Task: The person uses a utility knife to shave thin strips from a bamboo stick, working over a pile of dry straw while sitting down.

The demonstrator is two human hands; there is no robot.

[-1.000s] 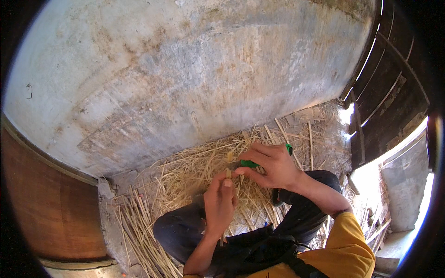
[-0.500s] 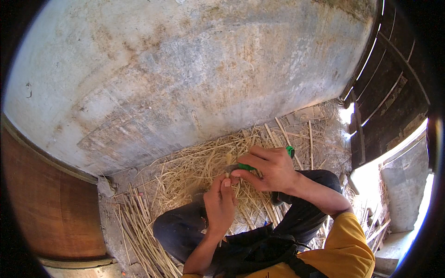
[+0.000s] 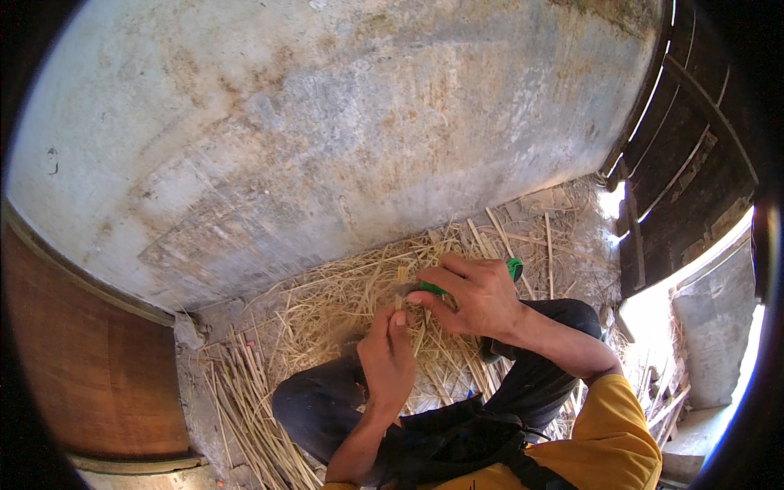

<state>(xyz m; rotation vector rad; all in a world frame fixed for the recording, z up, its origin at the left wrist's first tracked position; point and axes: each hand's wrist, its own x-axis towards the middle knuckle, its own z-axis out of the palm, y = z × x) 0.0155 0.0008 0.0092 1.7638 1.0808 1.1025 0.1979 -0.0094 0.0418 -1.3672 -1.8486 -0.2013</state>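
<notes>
Between the thumb and fingers of my left hand (image 3: 386, 359) a thin, pale bamboo-like strip (image 3: 401, 274) is pinched, its end pointing up toward the wall. My right hand (image 3: 482, 300) is closed around the green handle of a knife (image 3: 514, 269). The short greyish blade lies across the strip just above my left fingertips, where fine detail is blurred. Both hands are close together over loose straw-like shavings (image 3: 327, 298) on the floor.
A bundle of long thin strips (image 3: 249, 404) lies on the floor by my left knee. Ahead rises a stained concrete wall (image 3: 351, 147). A brown wooden panel (image 3: 90, 351) stands at left, dark boards (image 3: 686, 155) at right. Loose sticks (image 3: 548, 253) lie beyond my right hand.
More of the strip now shows above the blade. Both hands stay in nearly the same place, the right one shifted very slightly.
</notes>
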